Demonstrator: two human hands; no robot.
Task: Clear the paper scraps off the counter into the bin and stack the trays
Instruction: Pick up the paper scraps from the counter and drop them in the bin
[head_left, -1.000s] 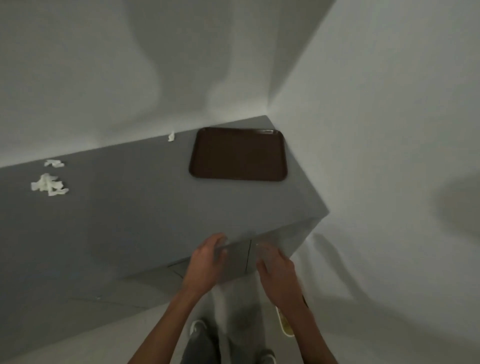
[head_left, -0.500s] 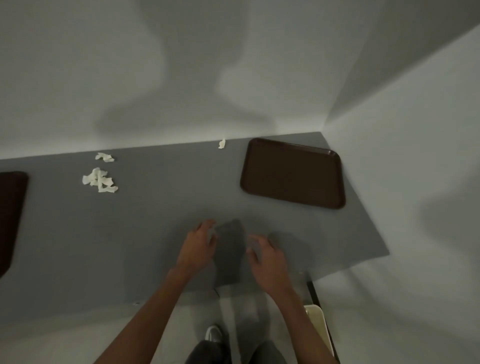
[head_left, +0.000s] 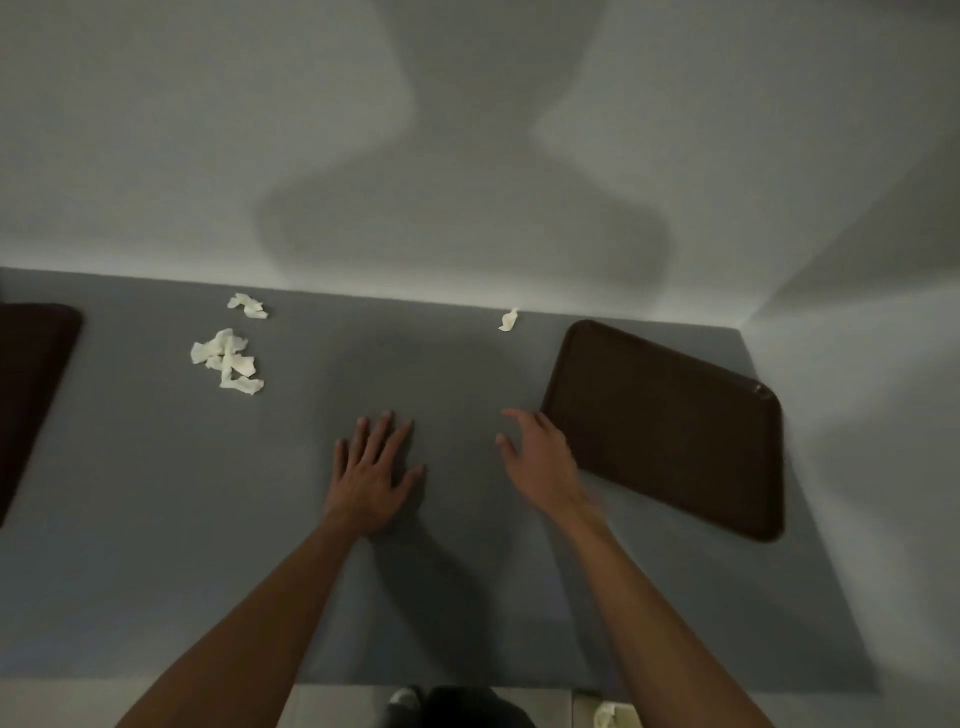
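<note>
Having come in from the edge of the counter (head_left: 156, 519), both hands are empty with fingers spread, the right hand (head_left: 540, 462) at the brown tray's (head_left: 670, 426) left corner, perhaps touching it, the left hand (head_left: 371, 478) further left, and the paper scraps (head_left: 226, 361) beyond lie uncleared.

White paper scraps (head_left: 227, 360) on grey counter (head_left: 156, 493), two brown trays (head_left: 670, 426).
</note>
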